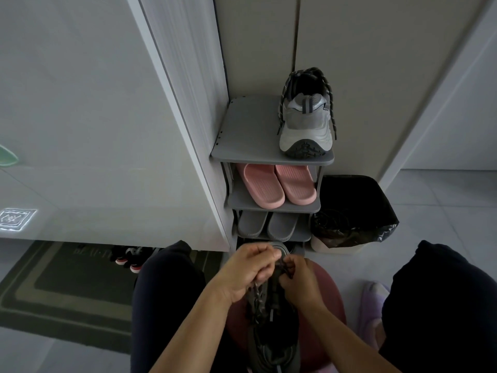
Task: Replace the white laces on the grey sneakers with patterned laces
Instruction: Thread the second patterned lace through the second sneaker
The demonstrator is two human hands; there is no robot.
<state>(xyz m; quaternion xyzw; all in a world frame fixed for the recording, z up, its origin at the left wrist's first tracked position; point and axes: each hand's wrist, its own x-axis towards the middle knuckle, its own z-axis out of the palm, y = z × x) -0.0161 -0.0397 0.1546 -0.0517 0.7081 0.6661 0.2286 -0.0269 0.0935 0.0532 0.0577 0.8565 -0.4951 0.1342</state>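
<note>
A grey sneaker lies between my knees on a dark red stool, toe pointing away from me. My left hand and my right hand meet over its front part, each pinching a dark patterned lace that runs down the eyelets. The second grey sneaker stands heel toward me on the top shelf of the shoe rack, with black-and-white patterned laces hanging down both its sides.
The grey rack holds pink slippers and grey slippers on lower shelves. A bin with a black bag stands right of the rack. A dark doormat lies left, a lilac slipper right.
</note>
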